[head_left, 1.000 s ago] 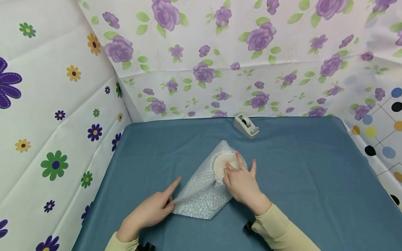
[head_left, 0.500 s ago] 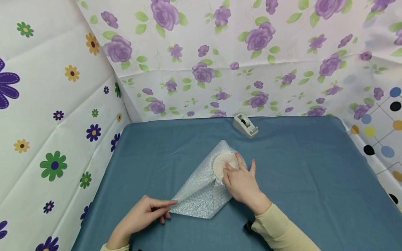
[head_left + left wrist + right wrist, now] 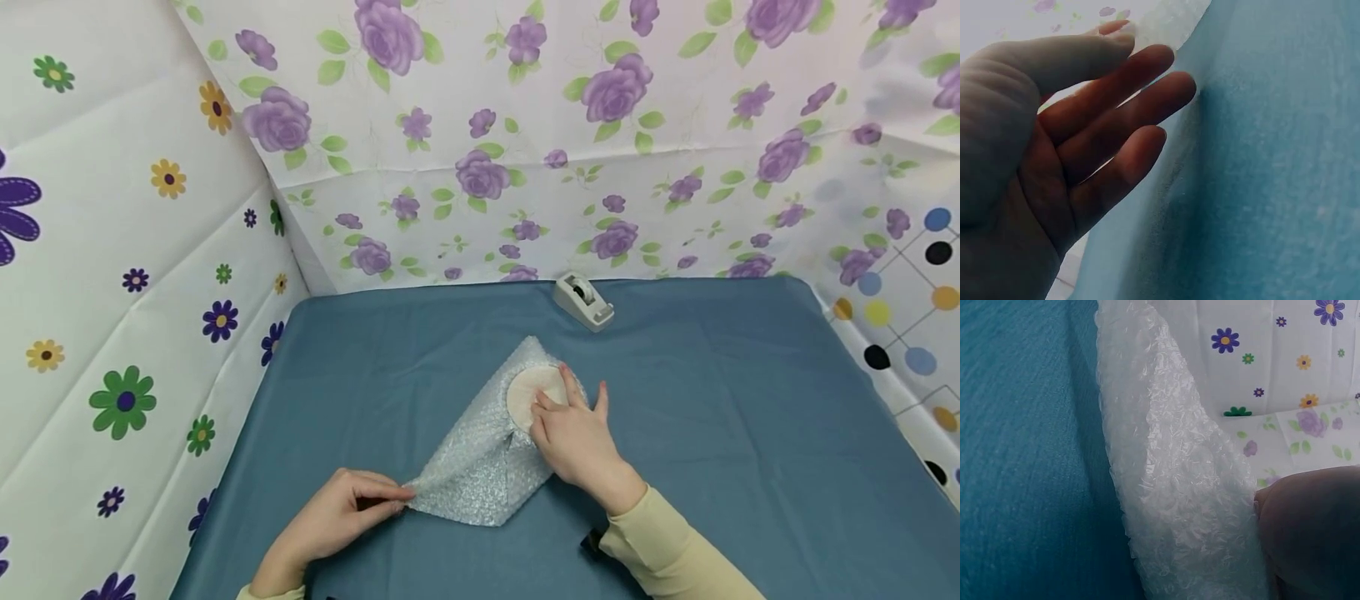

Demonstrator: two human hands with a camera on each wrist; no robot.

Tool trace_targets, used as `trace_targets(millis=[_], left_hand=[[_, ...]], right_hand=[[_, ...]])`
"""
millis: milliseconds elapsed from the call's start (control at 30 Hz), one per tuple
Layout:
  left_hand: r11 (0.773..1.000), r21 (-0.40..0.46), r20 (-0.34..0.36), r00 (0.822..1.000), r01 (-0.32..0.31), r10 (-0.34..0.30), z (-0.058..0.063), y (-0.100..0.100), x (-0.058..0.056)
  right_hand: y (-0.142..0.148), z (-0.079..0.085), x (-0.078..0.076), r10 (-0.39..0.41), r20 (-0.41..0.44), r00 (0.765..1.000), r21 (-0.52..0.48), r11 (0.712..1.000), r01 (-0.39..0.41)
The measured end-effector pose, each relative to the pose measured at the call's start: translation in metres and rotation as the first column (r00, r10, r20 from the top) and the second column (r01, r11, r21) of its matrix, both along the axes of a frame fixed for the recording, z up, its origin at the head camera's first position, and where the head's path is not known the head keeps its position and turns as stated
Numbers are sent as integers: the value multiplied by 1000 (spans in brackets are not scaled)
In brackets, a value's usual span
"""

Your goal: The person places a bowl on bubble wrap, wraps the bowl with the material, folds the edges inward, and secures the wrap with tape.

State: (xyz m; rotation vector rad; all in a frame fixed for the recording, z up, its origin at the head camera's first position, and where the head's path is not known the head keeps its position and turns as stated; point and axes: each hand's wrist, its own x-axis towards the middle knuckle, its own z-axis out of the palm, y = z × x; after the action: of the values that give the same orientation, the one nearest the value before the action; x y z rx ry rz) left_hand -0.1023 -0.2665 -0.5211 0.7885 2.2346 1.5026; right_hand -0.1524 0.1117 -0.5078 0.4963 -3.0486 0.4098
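A sheet of bubble wrap (image 3: 480, 475) lies on the blue cloth, partly folded around a round cream-coloured disc (image 3: 525, 396). Its left corner is pinched between thumb and index finger of my left hand (image 3: 337, 512); in the left wrist view the other fingers of that left hand (image 3: 1104, 125) are loosely bent. My right hand (image 3: 581, 437) presses its spread fingers on the disc and the wrap's upper edge. The right wrist view shows the bubble wrap (image 3: 1172, 462) close up, with only part of the right hand (image 3: 1316, 531) at the edge. What lies under the disc is hidden.
A white tape dispenser (image 3: 585, 302) stands near the back edge of the blue-covered table (image 3: 712, 400). Floral sheets (image 3: 480, 125) hang behind and along both sides. A black strap (image 3: 592, 543) shows at the right wrist.
My left hand has shifted its hold, its pointing index finger coming down to pinch the wrap's left corner with the thumb. The right hand stays on the disc.
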Motion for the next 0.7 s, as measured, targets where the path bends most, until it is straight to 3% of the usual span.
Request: trace_targets(millis=[200, 467, 600, 700], left_hand=[[1000, 23, -132, 991, 9, -6, 9, 7, -8], [999, -14, -225, 974, -30, 27, 24, 24, -24], [998, 66, -307, 951, -11, 30, 29, 34, -29], [993, 118, -382, 924, 21, 26, 32, 42, -32]], right_hand=[[1, 1, -1, -4, 10, 1000, -3, 1000, 4], [2, 3, -2, 11, 12, 1000, -17, 1000, -11], [3, 5, -3, 11, 27, 1000, -34, 999, -10], [4, 5, -3, 11, 33, 999, -39, 999, -10]])
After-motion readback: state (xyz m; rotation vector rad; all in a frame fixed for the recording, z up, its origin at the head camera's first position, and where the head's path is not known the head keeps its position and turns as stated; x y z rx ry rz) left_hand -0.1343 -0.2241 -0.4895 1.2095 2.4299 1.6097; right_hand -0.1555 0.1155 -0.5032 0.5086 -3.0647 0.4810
